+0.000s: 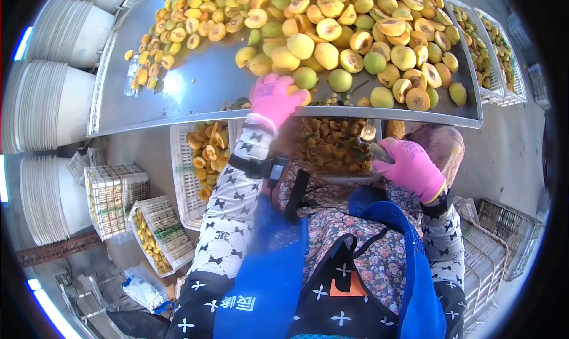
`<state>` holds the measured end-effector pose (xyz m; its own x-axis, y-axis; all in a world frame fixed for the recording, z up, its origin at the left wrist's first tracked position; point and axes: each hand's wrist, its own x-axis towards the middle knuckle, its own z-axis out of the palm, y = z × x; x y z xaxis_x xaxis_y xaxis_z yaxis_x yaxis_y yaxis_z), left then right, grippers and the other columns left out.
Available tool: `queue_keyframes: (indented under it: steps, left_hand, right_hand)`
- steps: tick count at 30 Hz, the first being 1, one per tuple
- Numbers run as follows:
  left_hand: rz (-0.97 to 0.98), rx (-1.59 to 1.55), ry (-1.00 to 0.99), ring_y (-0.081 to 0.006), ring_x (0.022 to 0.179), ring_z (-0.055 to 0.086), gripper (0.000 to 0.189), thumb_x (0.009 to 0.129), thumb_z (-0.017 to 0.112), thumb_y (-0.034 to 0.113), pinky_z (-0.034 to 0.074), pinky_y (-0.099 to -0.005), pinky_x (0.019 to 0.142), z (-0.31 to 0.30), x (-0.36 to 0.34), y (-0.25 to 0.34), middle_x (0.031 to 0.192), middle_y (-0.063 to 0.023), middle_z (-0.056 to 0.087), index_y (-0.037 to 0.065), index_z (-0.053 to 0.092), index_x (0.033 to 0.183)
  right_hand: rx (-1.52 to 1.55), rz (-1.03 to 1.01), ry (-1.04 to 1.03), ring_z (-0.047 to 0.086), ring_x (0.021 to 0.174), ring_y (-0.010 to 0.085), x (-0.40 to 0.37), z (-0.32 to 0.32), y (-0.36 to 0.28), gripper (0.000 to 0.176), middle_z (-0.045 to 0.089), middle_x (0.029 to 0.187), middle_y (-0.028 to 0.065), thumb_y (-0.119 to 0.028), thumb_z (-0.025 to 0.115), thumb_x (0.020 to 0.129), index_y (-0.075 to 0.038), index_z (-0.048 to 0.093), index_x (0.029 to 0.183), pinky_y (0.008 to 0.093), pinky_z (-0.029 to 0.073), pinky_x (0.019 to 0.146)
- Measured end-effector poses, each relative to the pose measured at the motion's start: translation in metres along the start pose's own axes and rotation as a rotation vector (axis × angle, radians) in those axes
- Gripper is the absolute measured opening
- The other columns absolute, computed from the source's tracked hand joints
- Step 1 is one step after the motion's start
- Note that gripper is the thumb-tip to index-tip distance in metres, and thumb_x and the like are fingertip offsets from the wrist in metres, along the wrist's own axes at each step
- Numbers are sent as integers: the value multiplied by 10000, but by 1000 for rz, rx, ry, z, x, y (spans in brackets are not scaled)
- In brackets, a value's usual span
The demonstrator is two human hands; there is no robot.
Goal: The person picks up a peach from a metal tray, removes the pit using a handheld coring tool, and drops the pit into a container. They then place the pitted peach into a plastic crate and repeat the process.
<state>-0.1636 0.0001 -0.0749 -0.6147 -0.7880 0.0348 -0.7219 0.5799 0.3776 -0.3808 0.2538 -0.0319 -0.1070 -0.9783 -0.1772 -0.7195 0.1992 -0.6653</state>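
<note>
Picking from the metal desk [207, 72], the pink-gloved left hand [274, 102] has its grip partly curled around a yellow fruit [302, 95] near the front rim, the right hand [411, 168] closes around a small tool [380, 153], and lifting calls for clearing that edge.

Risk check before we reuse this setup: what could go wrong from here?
Tool slip: the right hand grips a small tool; bringing the left hand's fruit to it could catch a glove. Can't tell how sharp it is.

Spill: whole fruit sits near the table's front rim; a nudge might send some over.

Contamination: a clear bottle lies against the cut halves and could get swept along.
</note>
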Motion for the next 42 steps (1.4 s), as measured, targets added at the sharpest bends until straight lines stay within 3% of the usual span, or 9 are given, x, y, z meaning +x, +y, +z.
queue_keyframes:
  steps: [7, 9, 14, 19, 23, 26, 33, 37, 42]
  left_hand:
    - [-107, -216, -166, -331, 928, 608, 305, 820, 720, 351, 466, -457, 886, -30, 1, -32, 995, -72, 645, 91, 714, 980]
    - [273, 199, 117, -326, 958, 600, 262, 829, 705, 334, 450, -463, 913, 18, 1, -97, 976, -68, 638, 121, 718, 980]
    - [-52, 71, -313, -389, 1271, 407, 588, 823, 590, 612, 244, -489, 1102, -33, 5, 8, 1187, -191, 555, 84, 700, 1056]
    - [96, -224, 238, -252, 856, 617, 338, 826, 694, 279, 501, -378, 751, 10, -5, 17, 888, -78, 650, 57, 638, 1074]
    - [-102, -1253, 60, -41, 805, 563, 385, 907, 591, 152, 462, -194, 571, -13, -29, 56, 942, -2, 638, 46, 588, 1277]
    - [-77, -1444, -88, -52, 819, 580, 420, 949, 548, 175, 461, -193, 562, -38, -37, 71, 1032, -13, 663, 61, 552, 1353]
    - [137, -1490, 26, -150, 1170, 528, 380, 1079, 382, 234, 374, -285, 1053, -34, -69, 110, 1286, -84, 584, -20, 540, 1313]
    - [220, -1210, 223, -153, 1111, 568, 352, 1073, 410, 228, 444, -303, 986, -16, -81, 107, 1201, -93, 615, -18, 532, 1294]
    - [-92, -1701, 65, -214, 915, 656, 453, 1070, 351, 347, 542, -322, 833, -46, -79, 93, 1057, -139, 658, -4, 486, 1323]
  right_hand:
    - [442, 121, -86, 634, 778, 400, 6, -22, -40, 268, 639, 809, 196, -216, 687, 846, -37, 612, 1030, 436, 489, 682]
    - [444, 171, -93, 637, 806, 398, 10, -20, -40, 290, 644, 847, 199, -210, 686, 843, -29, 616, 1059, 426, 494, 707]
    - [368, -16, 92, 637, 890, 401, 18, 6, -39, 360, 652, 937, 209, -203, 693, 831, -6, 612, 1121, 412, 505, 764]
    - [363, -50, 182, 640, 923, 406, 20, 7, -54, 391, 660, 985, 219, -202, 702, 826, -7, 606, 1151, 412, 516, 800]
    - [333, -103, 327, 663, 898, 373, 25, 10, -57, 405, 673, 962, 200, -185, 738, 810, -25, 609, 1160, 398, 527, 793]
    - [456, -22, 449, 677, 841, 335, 36, 10, -76, 384, 682, 914, 170, -186, 761, 802, -29, 625, 1125, 375, 530, 755]
    - [296, -87, 456, 624, 725, 405, 61, 8, -80, 331, 643, 794, 200, -303, 745, 808, -15, 613, 902, 462, 490, 636]
    - [300, -17, 307, 639, 754, 407, 50, 13, -85, 330, 642, 787, 203, -311, 743, 808, -19, 600, 868, 461, 497, 655]
    - [162, -239, 352, 660, 752, 369, 25, 13, -98, 269, 661, 823, 165, -273, 709, 826, -54, 599, 937, 448, 522, 657]
